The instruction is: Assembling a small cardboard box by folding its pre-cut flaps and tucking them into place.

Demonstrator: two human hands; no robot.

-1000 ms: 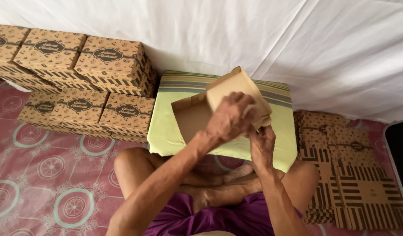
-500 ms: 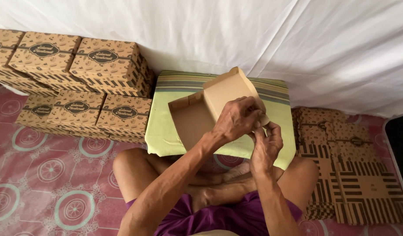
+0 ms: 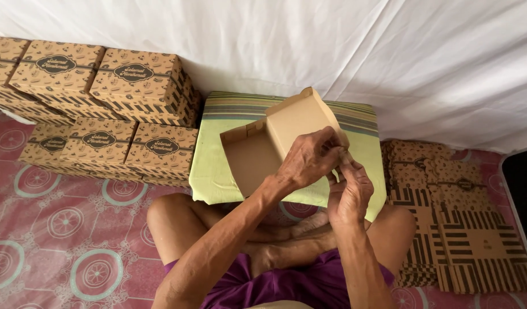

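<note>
Sitting cross-legged, the person holds a half-folded brown cardboard box (image 3: 275, 143) just above the knees, over a green striped cushion (image 3: 217, 166). The right hand (image 3: 350, 191), nearer the body, pinches the box's right corner from below; the left hand (image 3: 310, 157) curls over the same corner, fingers closed on the raised flap. The box's long axis runs away and to the left of both hands. Since the earlier frames the hands have stayed at that corner, the box barely shifted. Beyond, finished printed boxes (image 3: 132, 86) are stacked left; flat blanks (image 3: 463, 229) lie right.
</note>
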